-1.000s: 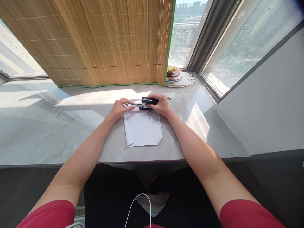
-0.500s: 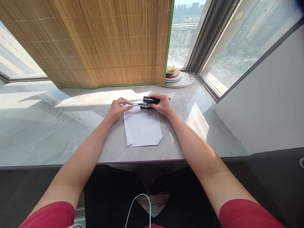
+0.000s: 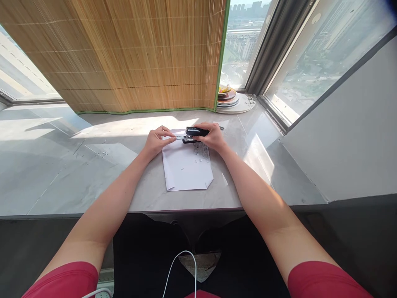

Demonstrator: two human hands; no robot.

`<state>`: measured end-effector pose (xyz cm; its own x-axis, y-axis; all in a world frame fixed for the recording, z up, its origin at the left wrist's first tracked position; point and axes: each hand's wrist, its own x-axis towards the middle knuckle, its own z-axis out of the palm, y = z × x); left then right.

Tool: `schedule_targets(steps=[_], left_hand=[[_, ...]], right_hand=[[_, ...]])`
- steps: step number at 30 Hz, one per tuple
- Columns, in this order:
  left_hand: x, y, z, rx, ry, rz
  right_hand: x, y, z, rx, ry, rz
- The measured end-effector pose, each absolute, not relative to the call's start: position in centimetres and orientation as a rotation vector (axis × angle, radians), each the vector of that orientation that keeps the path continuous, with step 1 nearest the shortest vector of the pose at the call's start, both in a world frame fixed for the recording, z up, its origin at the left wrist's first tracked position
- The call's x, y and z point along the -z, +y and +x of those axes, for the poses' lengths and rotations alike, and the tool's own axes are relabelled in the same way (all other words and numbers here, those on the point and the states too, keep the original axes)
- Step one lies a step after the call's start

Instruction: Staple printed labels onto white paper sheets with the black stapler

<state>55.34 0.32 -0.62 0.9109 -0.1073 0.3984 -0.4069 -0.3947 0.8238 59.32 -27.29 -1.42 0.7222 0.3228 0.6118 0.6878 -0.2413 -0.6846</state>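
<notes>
A black stapler [image 3: 192, 131] lies over the top part of a white paper sheet [image 3: 186, 171], its upper arm raised from the base. My right hand [image 3: 211, 134] is wrapped round the stapler's right end. From the left, my left hand [image 3: 159, 140] pinches the end of a thin metal strip [image 3: 181, 137] that sticks out of the stapler. The paper has dark marks near its upper right and folded lower corners. Fine details inside the stapler are too small to tell.
Behind the hands hangs a bamboo blind [image 3: 139, 58] with a green edge. A stack of plates [image 3: 228, 99] stands on a white board [image 3: 248, 103] by the window corner. A white cable [image 3: 195, 269] loops over my lap, below the counter edge.
My left hand has moved slightly right, towards the stapler, and less of the metal strip sticks out. My right hand keeps its hold on the stapler.
</notes>
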Motion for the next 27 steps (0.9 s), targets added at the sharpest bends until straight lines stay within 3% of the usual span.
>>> schedule_targets(steps=[27], left_hand=[[0.0,-0.9,54.5,-0.328,-0.411,2.024]], right_hand=[[1.4,-25.3,58.2,0.368,-0.851,-1.899]])
